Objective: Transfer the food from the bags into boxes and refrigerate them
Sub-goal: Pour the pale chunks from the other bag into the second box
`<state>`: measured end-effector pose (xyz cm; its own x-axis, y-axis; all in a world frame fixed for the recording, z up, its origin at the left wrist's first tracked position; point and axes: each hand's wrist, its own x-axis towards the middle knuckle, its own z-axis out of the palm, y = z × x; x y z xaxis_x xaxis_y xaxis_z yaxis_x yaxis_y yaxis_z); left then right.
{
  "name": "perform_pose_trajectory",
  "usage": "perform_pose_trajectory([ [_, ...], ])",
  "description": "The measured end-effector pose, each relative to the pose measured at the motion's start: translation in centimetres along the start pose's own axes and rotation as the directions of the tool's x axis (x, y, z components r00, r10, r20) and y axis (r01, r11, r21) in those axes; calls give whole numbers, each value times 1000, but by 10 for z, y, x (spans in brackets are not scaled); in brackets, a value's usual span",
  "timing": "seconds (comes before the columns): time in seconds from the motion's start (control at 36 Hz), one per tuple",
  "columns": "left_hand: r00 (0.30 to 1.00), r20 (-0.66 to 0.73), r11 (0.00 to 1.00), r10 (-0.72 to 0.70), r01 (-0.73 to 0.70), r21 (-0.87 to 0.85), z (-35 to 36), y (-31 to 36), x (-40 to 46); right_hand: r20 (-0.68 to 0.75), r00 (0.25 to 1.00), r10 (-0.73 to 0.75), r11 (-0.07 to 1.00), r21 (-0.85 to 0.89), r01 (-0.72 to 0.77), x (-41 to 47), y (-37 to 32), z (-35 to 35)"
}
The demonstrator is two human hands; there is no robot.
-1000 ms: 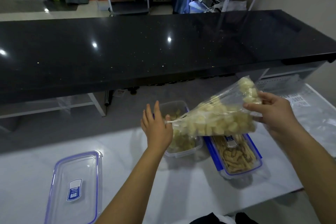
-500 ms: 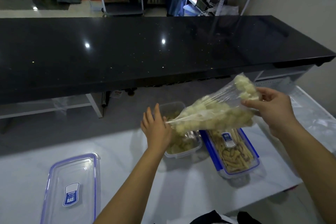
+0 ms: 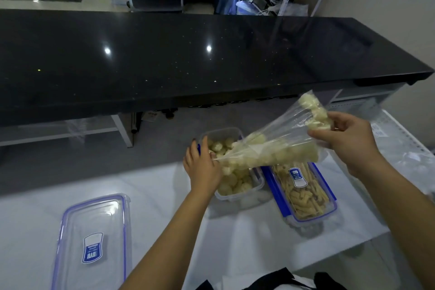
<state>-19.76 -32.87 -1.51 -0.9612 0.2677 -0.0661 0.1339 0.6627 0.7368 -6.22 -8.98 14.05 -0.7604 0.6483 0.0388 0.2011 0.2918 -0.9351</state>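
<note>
- A clear plastic bag (image 3: 277,146) stretches across the centre-right of the frame, tilted with its closed end high at the right and its mouth low at the left.
- Pale, cream-coloured food chunks (image 3: 266,156) fill the bag's lower part — a small clump is bunched in the raised corner, and the film between is thin and see-through.
- The right hand (image 3: 346,141), right of centre, is closed around the bag's raised end, fingers curled over the film.
- The left hand (image 3: 203,167), at centre, pinches the bag's mouth, its other fingers loosely extended, right at the rim of the open box (image 3: 256,189).
- The open box, a clear rectangular tub at centre, already holds a heap of the same pale chunks below the bag's mouth.
- Just beside it to the right stands a lidded box (image 3: 303,195) — blue-trimmed, labelled, full of tan stick-shaped pieces.
- A loose lid (image 3: 91,240) with a blue border and label lies flat at lower left, well apart from both boxes.
- Everything rests on a white table (image 3: 235,242); a black counter (image 3: 188,59) spans the upper frame.
</note>
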Motion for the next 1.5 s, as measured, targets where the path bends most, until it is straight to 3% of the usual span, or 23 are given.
perform_pose_trajectory([
  [0.11,1000,9,1000,9,-9,-18,-1,3,2,-17,997,-75,997,6,75,1,-11,2],
  [0.25,999,46,1000,-11,11,-8,-3,1,6,92,985,-146,972,-171,160,-7,-16,22],
  [0.36,999,35,1000,10,-9,-24,-3,-2,7,3,979,-205,972,-115,204,-2,-19,19],
  [0.42,999,39,1000,11,-10,-24,-5,-3,8,95,972,-213,955,-191,228,-5,-20,24],
  [0.47,999,46,1000,4,-3,-4,-6,-4,10,113,973,-201,952,-211,221,-7,-16,28],
  [0.56,999,40,1000,1,-1,2,-9,-4,12,8,974,-224,958,-183,222,-2,-11,26],
  [0.67,996,88,999,18,-15,-35,-9,-6,12,95,981,-171,958,-218,188,-10,1,32],
  [0.72,993,117,999,-2,7,-42,-9,-8,15,44,983,-176,961,-210,181,-12,5,32],
  [0.89,980,200,996,3,16,-92,-12,-16,12,-5,997,-82,989,-121,80,-18,14,25],
  [1.14,968,245,990,60,-89,108,-27,-37,-2,48,993,104,982,-165,-95,-48,54,25],
  [1.25,966,256,990,20,-55,129,-36,-38,-24,63,964,257,941,-245,-234,-55,71,22],
  [1.5,921,386,998,-59,55,23,-82,-54,-81,7,907,421,906,-45,-420,-57,85,9],
])
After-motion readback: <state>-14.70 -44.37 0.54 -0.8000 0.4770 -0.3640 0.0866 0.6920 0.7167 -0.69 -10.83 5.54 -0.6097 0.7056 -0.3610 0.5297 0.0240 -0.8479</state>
